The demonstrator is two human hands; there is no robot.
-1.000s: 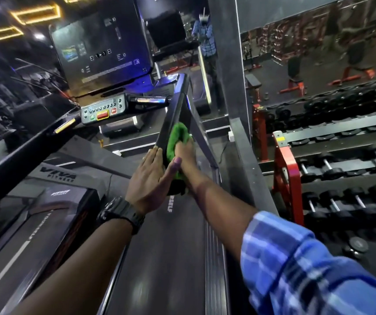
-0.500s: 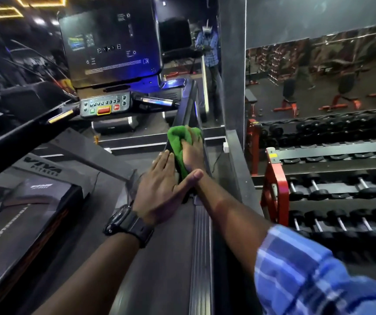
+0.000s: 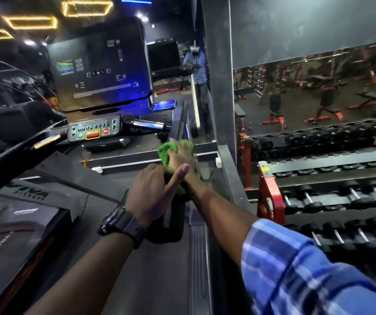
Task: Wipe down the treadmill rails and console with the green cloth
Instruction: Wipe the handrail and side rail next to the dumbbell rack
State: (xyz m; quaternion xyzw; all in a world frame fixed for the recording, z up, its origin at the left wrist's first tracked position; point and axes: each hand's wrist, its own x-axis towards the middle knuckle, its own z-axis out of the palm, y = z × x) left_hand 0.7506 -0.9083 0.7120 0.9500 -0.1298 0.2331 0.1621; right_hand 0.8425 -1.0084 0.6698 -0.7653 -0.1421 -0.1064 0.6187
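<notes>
treadmill deck (image 3: 123,264) under me, dark matte belt with a ribbed metal side strip. console (image 3: 100,71): glossy black panel, faint icons, text too small to read; below it a grey keypad (image 3: 94,131) with a red bar button and a green one. "viva" in block letters on the neighbouring machine (image 3: 31,194). red dumbbell rack (image 3: 271,196) to my right, black rubber heads, steel handles. right rail (image 3: 177,130), flat dark bar sloping down from the console. my right hand (image 3: 181,155) grips the green cloth (image 3: 166,153), soft and bunched, pressed on the rail. left hand (image 3: 150,189) curls round the rail just below, thumb out against my right wrist. black wristwatch (image 3: 123,223).
</notes>
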